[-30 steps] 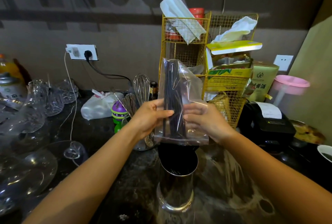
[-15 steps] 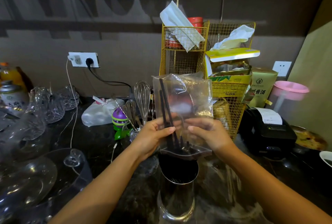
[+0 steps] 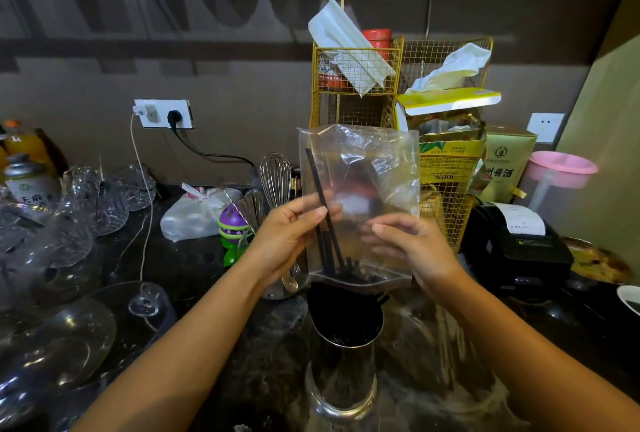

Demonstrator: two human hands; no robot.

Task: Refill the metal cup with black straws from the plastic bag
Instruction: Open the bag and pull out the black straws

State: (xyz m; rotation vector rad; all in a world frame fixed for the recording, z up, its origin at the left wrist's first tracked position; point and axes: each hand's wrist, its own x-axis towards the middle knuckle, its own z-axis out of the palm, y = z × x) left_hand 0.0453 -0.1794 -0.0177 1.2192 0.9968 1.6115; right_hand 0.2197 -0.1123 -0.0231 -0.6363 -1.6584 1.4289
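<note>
— What were the hands doing at that point?

— The left hand (image 3: 292,241) pinched the left edge of the plastic bag (image 3: 360,203), thumb on the front face, fingers behind. The right hand (image 3: 412,251) gripped the bag's right side low down, fingers curled onto the film. Both forearms reached forward, the bag upright between the hands with its opening turned down.

— And what had changed?

— A second earlier the bag held a thick dark bundle. Half a second earlier most of it had gone. By this moment the bag was nearly clear: only a few black straws (image 3: 323,209) leaned inside by the left thumb, their lower ends poking out of the mouth.

— Where did the rest go?

— Just below both hands stood the metal cup (image 3: 343,359), its rim directly under the bag's mouth, its inside dark with straws. I'd judge the refill almost finished; the last stragglers likely needed a shake or a loosened pinch.

— Anything nearby?

— Beyond the left hand, a whisk (image 3: 276,175); behind the bag, a yellow wire rack (image 3: 356,85). Neither touched the bag.
</note>
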